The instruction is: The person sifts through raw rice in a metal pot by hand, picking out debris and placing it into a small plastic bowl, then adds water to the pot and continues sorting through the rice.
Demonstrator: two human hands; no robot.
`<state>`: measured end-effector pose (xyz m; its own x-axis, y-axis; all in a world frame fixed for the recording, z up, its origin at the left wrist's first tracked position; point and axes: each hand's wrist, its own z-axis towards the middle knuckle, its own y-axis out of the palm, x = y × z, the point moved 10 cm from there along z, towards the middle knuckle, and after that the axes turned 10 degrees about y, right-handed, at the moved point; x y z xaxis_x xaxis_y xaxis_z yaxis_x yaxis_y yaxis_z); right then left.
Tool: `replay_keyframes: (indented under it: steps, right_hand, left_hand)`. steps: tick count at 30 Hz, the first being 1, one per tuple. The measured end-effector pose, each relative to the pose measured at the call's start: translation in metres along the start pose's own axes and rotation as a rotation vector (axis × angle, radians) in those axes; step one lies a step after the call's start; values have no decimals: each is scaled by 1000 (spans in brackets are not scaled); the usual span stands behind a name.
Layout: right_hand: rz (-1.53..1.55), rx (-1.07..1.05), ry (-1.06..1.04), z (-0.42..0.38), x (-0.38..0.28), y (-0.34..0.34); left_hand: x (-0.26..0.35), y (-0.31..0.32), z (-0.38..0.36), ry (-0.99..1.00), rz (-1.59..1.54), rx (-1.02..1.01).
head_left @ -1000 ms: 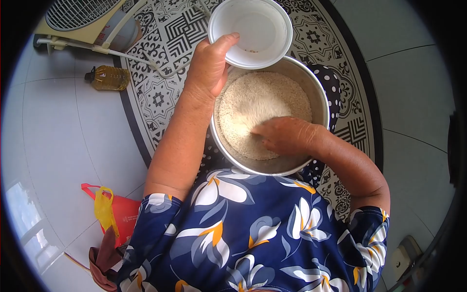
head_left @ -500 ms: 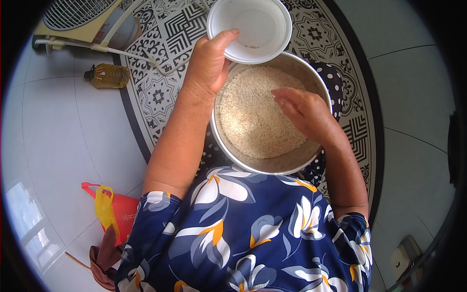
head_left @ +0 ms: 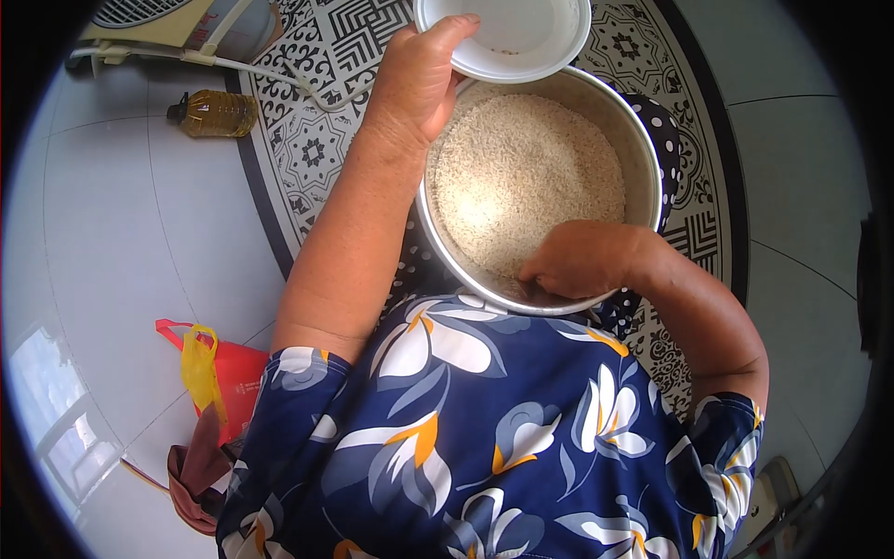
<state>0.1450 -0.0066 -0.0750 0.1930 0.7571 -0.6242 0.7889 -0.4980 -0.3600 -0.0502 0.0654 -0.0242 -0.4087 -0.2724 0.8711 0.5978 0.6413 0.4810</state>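
A wide metal pot holds a bed of pale rice. My left hand grips a white bowl by its rim, thumb over the edge, above the pot's far side. A few small brownish specks lie at the bottom of the bowl. Inside the pot, by its near wall, my right hand is closed, with its curled fingers down at the rice. Its fingertips are partly hidden, so whatever they may hold does not show.
A patterned mat lies under the pot. On the tiles at the left are a bottle of yellow oil and a red bag with a yellow bag. A fan-like appliance stands at the upper left.
My right hand has gone from above the middle of the rice to the pot's near side, down at the rice. My left hand still holds the bowl, now higher in view.
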Motion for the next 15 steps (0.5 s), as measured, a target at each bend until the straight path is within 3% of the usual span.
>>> replay_keyframes:
  steps: [7,9,10,13,15]
  right_hand:
    - [-130,-8,14,21,2,0]
    - [136,238,-61,22,4,-21]
    - [137,240,-60,23,6,-19]
    - [364,707,92,-6,22,-69]
    - [542,826,54,-14,44,-81]
  left_hand:
    - [4,7,-2,26,-23,-34]
    - [2,8,-3,-3,3,-24]
    - [2,9,-3,-4,4,-25]
    - [2,9,-3,12,2,-26]
    - [9,-4,-5,94,134,66]
